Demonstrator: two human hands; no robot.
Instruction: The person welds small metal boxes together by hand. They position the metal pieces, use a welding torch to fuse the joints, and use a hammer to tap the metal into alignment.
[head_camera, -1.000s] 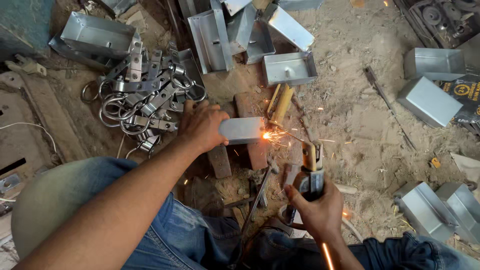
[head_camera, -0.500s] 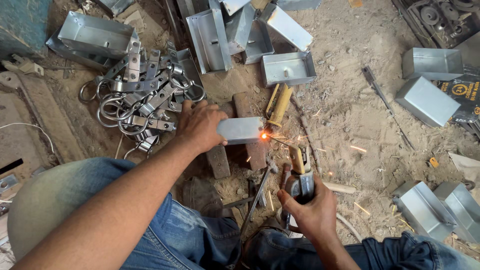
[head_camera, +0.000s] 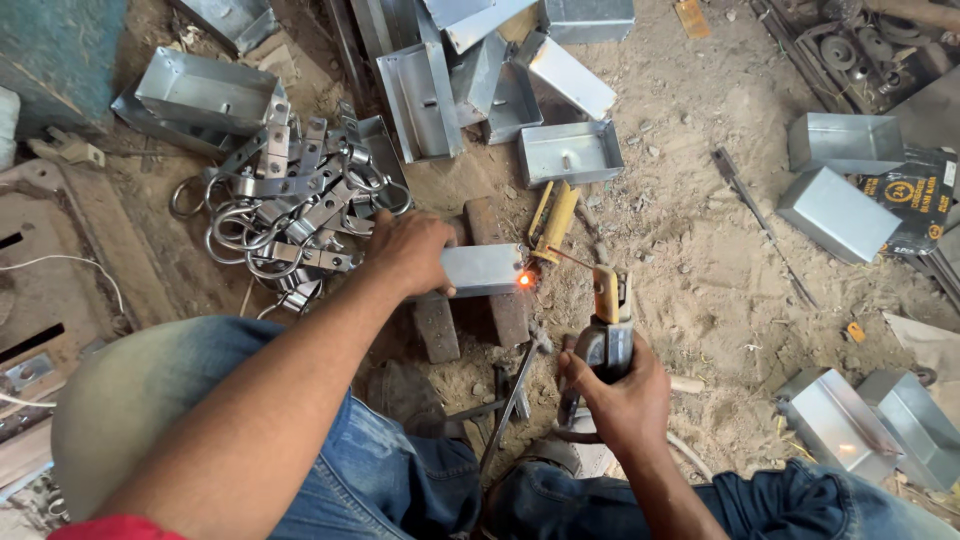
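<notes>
Left hand (head_camera: 408, 252) on metal box (head_camera: 482, 269), right hand (head_camera: 618, 392) gripping electrode holder (head_camera: 608, 330)

Left end of the metal box (head_camera: 485, 268) under the left hand (head_camera: 408, 250); its far side unseen.

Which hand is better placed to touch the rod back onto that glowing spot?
The right hand: it already holds the welding holder, its rod pointing at the glowing spot. The left hand is pinning the metal box.
</notes>
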